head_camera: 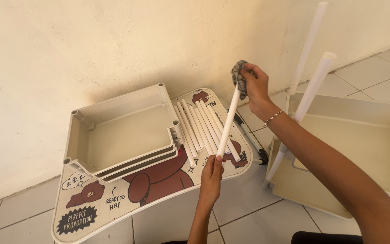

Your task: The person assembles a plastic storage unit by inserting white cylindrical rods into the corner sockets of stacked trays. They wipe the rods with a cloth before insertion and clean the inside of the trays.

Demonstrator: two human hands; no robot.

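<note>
While left grip (211, 173) pinches white tube (228, 123) base, cloth (239, 77) atop

You held a smooth, matt white plastic tube (228, 123); the grey rag (239, 79) at its top end looked like soft knitted cloth. Left of the tube, the stacked trays (113, 135) were satin beige plastic. The printed panel (113, 203) beneath them was smooth; the wall (91, 45) behind, rough painted plaster.
</note>
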